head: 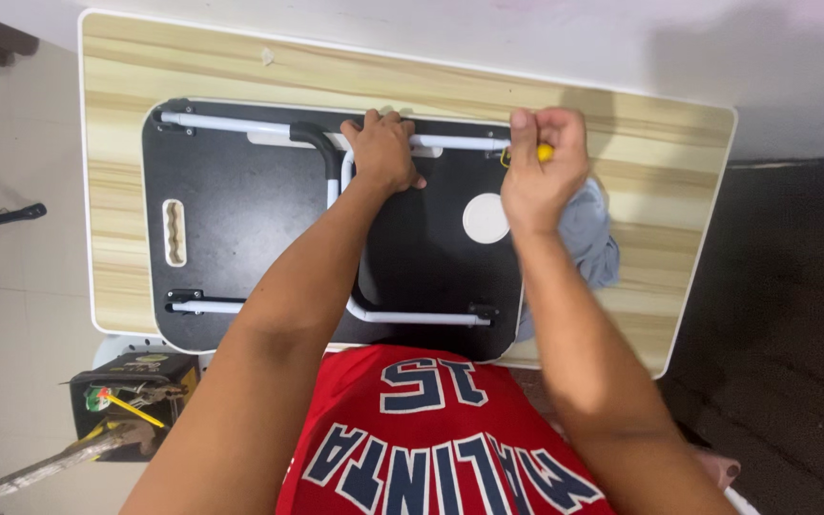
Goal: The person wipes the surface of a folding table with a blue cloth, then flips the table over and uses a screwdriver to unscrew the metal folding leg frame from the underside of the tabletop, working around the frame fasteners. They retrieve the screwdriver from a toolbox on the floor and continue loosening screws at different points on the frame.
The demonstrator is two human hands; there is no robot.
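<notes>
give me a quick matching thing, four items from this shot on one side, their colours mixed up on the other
Things:
1. round cap on the panel
2. tool handle in the right hand
3. cloth under the right wrist
4. flat panel under the left hand

Colours:
A. yellow
B. black
C. white
D. grey-blue

Pairs: 1-C, 2-A, 3-D, 4-B

My home workspace, pale tiled floor [30, 315], wood-grain surface [641, 172] against a white wall [526, 38], black toolbox [131, 401] of hand tools beside me
</notes>
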